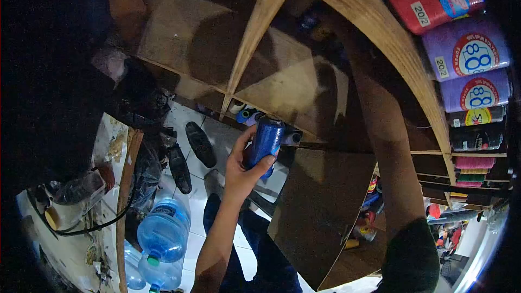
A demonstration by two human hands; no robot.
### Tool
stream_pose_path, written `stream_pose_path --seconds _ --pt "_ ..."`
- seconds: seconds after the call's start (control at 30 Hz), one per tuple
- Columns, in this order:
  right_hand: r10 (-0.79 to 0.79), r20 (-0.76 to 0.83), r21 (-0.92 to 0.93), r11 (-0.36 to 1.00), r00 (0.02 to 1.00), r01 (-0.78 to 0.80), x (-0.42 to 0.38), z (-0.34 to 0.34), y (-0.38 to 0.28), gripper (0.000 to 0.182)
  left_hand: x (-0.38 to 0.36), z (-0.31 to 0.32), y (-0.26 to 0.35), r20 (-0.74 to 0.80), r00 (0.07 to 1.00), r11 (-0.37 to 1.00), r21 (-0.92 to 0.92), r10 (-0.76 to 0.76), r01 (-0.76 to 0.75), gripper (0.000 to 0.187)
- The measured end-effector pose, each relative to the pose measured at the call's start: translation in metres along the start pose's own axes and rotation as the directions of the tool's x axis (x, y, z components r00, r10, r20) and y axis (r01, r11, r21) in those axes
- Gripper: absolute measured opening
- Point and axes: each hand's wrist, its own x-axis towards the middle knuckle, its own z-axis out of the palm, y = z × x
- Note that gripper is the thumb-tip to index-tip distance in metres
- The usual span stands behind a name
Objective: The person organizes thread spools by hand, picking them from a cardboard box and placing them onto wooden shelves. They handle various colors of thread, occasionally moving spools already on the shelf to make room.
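The left hand point(244, 171) curls its fingers round a shiny dark-blue thread spool point(267, 144) near the brown wooden shelf's point(258, 32) bottom edge; gentle is best. The right hand hides in shadow; I can't tell its grip.

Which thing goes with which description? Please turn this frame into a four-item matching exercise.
1. Blue spool
2. Large bottle
3. Shoes
4. Red package

A. Black, lying on the floor tiles
B. Top right of the picture
C. Held in the left hand
D. See-through, lower left of the picture

Pairs: 1-C, 2-D, 3-A, 4-B
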Motion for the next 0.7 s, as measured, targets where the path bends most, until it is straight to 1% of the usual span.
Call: stream_pose_path --seconds 0.1,0.2,0.3,0.33,0.4,0.43,0.47,0.5,0.57,0.6,0.7 --pt "-0.003 0.047 0.029 1.0 0.999 0.001 0.002 -0.003 -0.006 0.047 0.001 0.001 0.001 0.004 0.997 0.997 -0.007 0.079 -0.079 0.068" --pt "-0.009 0.16 0.106 0.994 0.987 -0.008 0.002 -0.011 -0.017 0.047 0.007 0.004 0.004 0.013 0.993 0.992 0.03 0.12 -0.121 0.066" --pt "-0.067 0.334 0.246 0.969 0.94 -0.018 -0.008 -0.016 -0.034 0.048 0.016 0.013 0.007 0.034 0.996 0.984 -0.158 0.087 -0.081 0.064" --pt "-0.105 0.393 0.309 0.951 0.914 -0.023 -0.014 -0.016 -0.043 0.048 0.018 0.017 0.005 0.037 0.99 0.977 -0.172 0.135 -0.127 0.059" --pt "-0.203 0.494 0.464 0.884 0.845 -0.059 -0.031 -0.011 -0.063 0.048 0.027 0.02 0.005 0.067 0.994 0.965 -0.253 0.084 -0.065 0.055" --pt "-0.255 0.509 0.556 0.827 0.822 -0.088 -0.04 -0.008 -0.072 0.048 0.028 0.021 0.003 0.087 0.995 0.957 -0.289 0.049 -0.022 0.054" --pt "-0.296 0.501 0.631 0.768 0.813 -0.109 -0.052 -0.008 -0.085 0.049 0.034 0.023 -0.003 0.052 0.996 0.965 -0.257 0.075 -0.059 0.059" --pt "-0.246 0.519 0.496 0.867 0.819 -0.054 -0.061 -0.003 -0.09 0.048 0.039 0.024 -0.002 0.08 0.994 0.962 -0.268 0.071 -0.047 0.059" --pt "-0.186 0.517 0.429 0.901 0.836 -0.064 -0.068 -0.003 -0.097 0.049 0.048 0.026 0.002 0.137 0.988 0.955 -0.295 0.066 -0.023 0.059" --pt "-0.283 0.417 0.56 0.828 0.864 0.001 -0.069 0.004 -0.086 0.049 0.05 0.029 0.009 0.15 0.986 0.965 -0.261 0.072 -0.03 0.06" --pt "-0.168 0.312 0.647 0.759 0.935 -0.079 -0.066 0.002 -0.059 0.05 0.058 0.045 0.016 0.013 0.997 0.916 -0.394 0.082 -0.07 0.062"
